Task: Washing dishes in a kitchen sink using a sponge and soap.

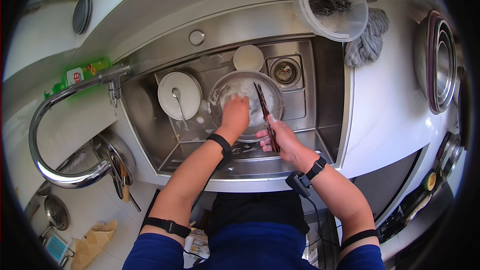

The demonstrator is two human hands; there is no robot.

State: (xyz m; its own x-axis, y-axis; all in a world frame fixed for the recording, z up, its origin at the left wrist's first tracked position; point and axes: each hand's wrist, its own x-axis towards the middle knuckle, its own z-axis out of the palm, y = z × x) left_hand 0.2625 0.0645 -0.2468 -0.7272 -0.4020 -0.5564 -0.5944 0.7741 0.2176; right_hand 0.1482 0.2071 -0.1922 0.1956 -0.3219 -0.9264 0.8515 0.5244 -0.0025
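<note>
A round metal basin with white suds sits in the stainless steel sink. My left hand reaches down into it, and foam hides its fingertips, so I cannot tell whether they grip anything. Several dark brown chopsticks are held as a bundle in my right hand, over the basin's right side, with their thin ends pointing away from me. Left of the basin are stacked white plates with a metal spoon lying on top. A white bowl stands just behind the basin.
The drain strainer is at the sink's back right. A chrome faucet arches on the left, near a green bottle. A clear plastic tub with dark scouring mesh and a grey cloth are at the back right. Nested metal bowls stand farther right.
</note>
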